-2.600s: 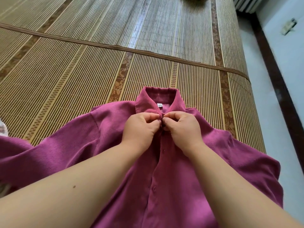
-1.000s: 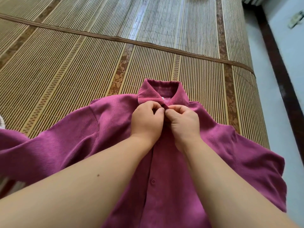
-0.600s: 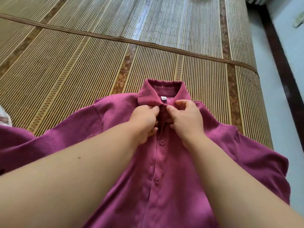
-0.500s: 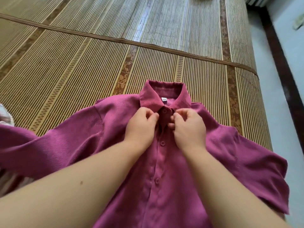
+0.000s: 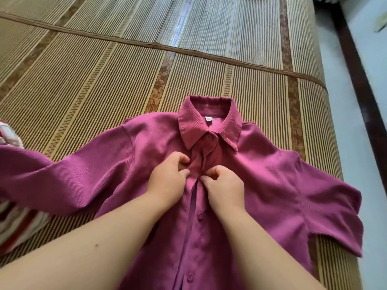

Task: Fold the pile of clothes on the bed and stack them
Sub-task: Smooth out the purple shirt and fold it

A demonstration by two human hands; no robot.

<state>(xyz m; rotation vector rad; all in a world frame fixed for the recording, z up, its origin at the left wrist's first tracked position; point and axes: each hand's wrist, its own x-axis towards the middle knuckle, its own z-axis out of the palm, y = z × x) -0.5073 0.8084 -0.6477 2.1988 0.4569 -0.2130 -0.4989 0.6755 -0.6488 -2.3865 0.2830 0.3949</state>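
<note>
Hands dropped from collar (image 5: 189,130) to second button; top button (image 5: 209,137) done. Left hand (image 5: 167,181), right hand (image 5: 225,186): fingers pinching shirt (image 5: 272,174) placket. Folding, stacking still ahead.

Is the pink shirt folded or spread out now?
Spread out. The shirt lies flat, front up, its sleeves stretched wide on the mat.

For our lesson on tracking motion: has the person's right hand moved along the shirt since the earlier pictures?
Yes. The right hand was up at the shirt collar; it now pinches the button placket lower down, nearer the person.
</note>
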